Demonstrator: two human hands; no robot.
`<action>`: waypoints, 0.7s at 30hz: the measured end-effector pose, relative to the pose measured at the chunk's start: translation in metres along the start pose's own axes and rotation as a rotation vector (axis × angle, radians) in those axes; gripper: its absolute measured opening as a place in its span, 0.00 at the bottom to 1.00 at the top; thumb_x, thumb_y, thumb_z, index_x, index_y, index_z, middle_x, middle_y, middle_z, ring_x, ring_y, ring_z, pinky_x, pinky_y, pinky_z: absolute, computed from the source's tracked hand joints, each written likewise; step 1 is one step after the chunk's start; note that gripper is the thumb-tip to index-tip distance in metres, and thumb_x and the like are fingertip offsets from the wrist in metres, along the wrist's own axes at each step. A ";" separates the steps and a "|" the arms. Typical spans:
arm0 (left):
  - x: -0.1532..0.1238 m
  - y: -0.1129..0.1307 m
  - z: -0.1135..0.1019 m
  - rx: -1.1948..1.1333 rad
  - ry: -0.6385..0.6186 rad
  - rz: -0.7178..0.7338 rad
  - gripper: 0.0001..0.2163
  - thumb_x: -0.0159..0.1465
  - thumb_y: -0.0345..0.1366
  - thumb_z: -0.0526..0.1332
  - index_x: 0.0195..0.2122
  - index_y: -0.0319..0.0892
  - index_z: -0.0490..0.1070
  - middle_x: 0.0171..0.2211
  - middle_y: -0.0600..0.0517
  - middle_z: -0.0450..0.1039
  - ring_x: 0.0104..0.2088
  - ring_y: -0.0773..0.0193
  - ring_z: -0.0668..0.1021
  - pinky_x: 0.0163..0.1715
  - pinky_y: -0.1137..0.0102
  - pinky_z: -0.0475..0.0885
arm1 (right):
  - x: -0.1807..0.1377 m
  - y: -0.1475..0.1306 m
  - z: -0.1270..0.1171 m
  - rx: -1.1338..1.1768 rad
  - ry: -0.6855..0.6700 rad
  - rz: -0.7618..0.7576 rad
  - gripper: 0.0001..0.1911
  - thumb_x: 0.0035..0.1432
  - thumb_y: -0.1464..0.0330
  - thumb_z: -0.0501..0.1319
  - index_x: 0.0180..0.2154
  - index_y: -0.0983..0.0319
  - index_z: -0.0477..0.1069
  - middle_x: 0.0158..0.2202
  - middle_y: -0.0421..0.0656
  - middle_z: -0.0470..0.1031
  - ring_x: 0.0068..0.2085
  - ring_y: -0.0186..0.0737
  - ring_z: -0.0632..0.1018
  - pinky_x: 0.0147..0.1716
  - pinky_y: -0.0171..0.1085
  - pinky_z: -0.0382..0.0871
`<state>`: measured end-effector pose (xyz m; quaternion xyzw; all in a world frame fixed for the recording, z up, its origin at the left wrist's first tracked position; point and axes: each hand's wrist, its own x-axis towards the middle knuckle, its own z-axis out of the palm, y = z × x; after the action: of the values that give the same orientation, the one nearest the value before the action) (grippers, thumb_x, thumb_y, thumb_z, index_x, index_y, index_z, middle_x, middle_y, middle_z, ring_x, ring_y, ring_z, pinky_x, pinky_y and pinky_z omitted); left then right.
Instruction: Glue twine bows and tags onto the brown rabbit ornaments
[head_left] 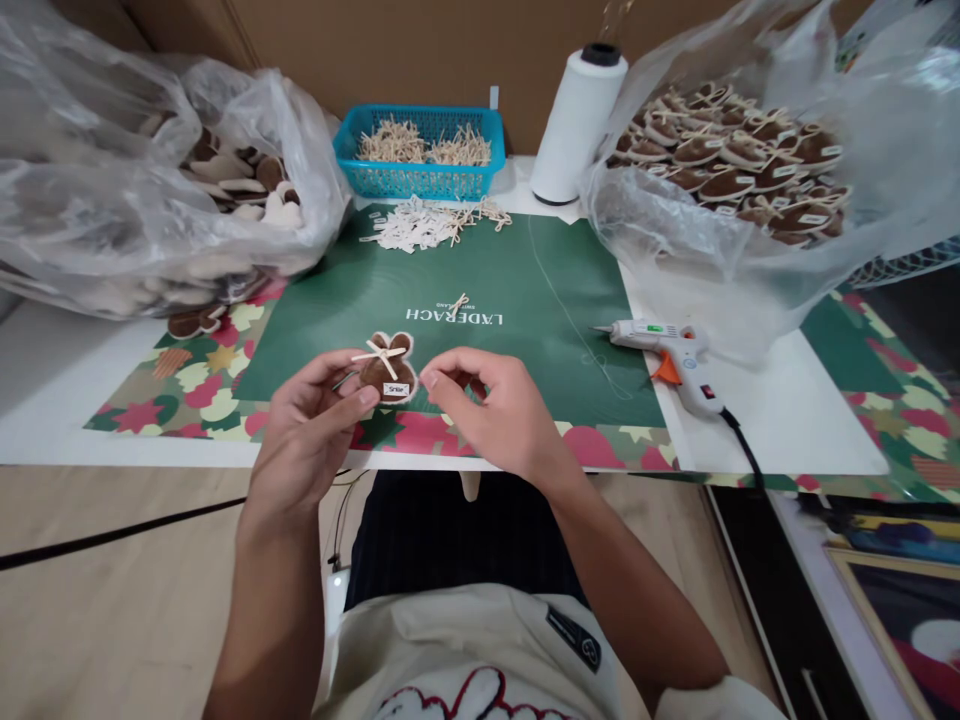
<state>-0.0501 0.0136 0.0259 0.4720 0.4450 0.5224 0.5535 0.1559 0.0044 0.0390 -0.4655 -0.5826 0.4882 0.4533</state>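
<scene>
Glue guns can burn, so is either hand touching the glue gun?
No, the glue gun lies apart from the right hand and the left hand, which holds a bunny.

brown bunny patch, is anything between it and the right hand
Nothing visible: only a narrow gap shows between the brown bunny patch and the right hand, though a fine thread could be too small to see. The left hand holds the patch from the opposite side.

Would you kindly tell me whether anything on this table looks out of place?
One small bow lies alone on the green mat, apart from the other bows behind it, and a stray thread curls loosely near the glue gun.
</scene>
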 end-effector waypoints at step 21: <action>-0.004 0.001 0.007 -0.169 -0.105 -0.086 0.12 0.59 0.34 0.77 0.44 0.45 0.86 0.45 0.50 0.86 0.43 0.64 0.86 0.47 0.76 0.80 | 0.007 0.013 -0.006 -0.347 0.196 -0.709 0.09 0.72 0.71 0.62 0.41 0.59 0.82 0.38 0.43 0.83 0.38 0.37 0.81 0.40 0.39 0.75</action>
<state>-0.0433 0.0091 0.0284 0.4306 0.3896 0.5086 0.6357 0.1619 0.0130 0.0273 -0.3496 -0.7348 0.1492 0.5618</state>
